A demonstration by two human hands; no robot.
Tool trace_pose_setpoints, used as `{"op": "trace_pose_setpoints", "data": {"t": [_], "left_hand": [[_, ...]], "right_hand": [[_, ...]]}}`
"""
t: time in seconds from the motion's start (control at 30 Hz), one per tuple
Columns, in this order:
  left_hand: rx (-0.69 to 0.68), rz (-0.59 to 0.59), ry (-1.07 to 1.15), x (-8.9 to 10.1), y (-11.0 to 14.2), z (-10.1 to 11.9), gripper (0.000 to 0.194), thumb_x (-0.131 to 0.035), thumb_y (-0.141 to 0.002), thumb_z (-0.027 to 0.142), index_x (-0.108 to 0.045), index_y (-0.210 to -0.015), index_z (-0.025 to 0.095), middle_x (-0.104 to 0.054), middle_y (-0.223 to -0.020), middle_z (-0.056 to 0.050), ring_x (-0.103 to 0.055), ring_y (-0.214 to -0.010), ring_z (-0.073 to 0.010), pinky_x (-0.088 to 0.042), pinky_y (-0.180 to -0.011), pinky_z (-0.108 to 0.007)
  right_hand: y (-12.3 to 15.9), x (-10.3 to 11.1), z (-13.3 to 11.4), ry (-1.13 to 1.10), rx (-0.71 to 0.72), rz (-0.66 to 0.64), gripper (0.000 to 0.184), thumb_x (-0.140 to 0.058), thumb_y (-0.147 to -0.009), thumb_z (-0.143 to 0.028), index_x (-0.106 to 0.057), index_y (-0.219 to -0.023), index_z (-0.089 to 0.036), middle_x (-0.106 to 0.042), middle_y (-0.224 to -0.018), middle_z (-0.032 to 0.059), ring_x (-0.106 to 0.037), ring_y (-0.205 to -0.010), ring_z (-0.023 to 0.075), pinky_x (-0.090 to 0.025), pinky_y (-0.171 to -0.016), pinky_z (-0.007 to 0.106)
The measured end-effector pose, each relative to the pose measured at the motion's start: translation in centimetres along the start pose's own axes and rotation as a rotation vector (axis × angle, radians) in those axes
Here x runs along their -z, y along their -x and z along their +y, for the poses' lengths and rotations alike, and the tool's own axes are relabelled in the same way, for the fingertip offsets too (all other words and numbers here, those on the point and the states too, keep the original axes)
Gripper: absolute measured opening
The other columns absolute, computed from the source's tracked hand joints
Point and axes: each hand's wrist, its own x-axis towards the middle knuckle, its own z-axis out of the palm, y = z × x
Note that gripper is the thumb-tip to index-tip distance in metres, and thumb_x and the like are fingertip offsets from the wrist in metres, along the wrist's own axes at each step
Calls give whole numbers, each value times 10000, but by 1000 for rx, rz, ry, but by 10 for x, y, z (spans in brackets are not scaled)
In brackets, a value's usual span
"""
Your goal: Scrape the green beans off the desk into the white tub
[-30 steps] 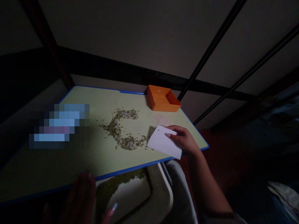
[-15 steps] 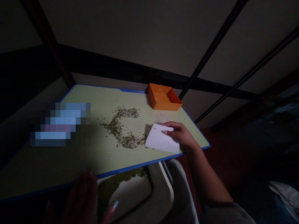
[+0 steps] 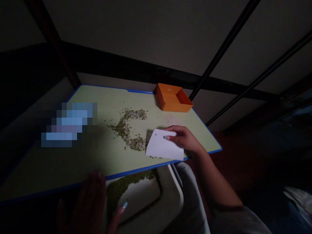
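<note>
We see a plain white card [image 3: 161, 149], an orange box [image 3: 175, 106] with tiny pale lettering, and a pale yellow-green bench [image 3: 104, 99] edged in blue. We find the scattered grains [image 3: 120, 128] speckled green and pinkish grey, the tub [image 3: 180, 196] white, the heap [image 3: 117, 188] inside it deep green.

Left hand [image 3: 91, 204] cut off at bottom; lettering [image 3: 169, 89] on orange box [image 3: 174, 106] too small.

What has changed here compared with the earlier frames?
The right hand has slid the card leftward over the table, onto the near right end of the grains. Nothing was taken hold of or let go. The view shifted slightly too. The orange box, the tub and, as far as the dark shows, the left hand stayed put.
</note>
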Motion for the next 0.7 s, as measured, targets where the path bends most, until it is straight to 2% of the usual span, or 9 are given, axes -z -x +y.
{"op": "trace_pose_setpoints", "data": {"t": [0.17, 0.37, 0.6, 0.7], "left_hand": [[-31, -2, -18, 1, 0, -3, 684, -392, -891, 316, -147, -1486, 84, -134, -1617, -166, 2, -1502, -171, 50, -1195, -505], [-58, 54, -4, 1, -1, -3, 674, -387, -887, 318, -176, -1482, 81, -142, -1618, -151, -30, -1502, -164, 49, -1200, -459], [21, -42, 2, 5, -1, 3, 673, -372, -911, 320, -109, -1495, 116, -235, -1583, -201, -21, -1505, -201, -25, -1185, -606], [20, -37, 13, 3, -1, 2, 687, -378, -907, 325, -89, -1502, 138, -194, -1598, -182, -53, -1503, -224, -23, -1186, -611]], "right_hand": [[3, -12, -5, 25, 22, -40, 259, -793, -699, -305, -762, -950, -249, -748, -913, 8, -597, -693, 135, -464, -601, 282], [7, -25, -11, 28, 28, -53, 233, -780, -699, -296, -756, -923, -240, -742, -892, 9, -611, -719, 149, -469, -601, 283], [16, -37, -19, -26, 15, -97, 230, -779, -704, -299, -760, -929, -257, -744, -900, 6, -622, -731, 153, -482, -610, 286], [23, -30, -25, -66, -6, -17, 244, -794, -681, -295, -763, -921, -259, -745, -889, 8, -621, -715, 154, -481, -599, 286]]}}
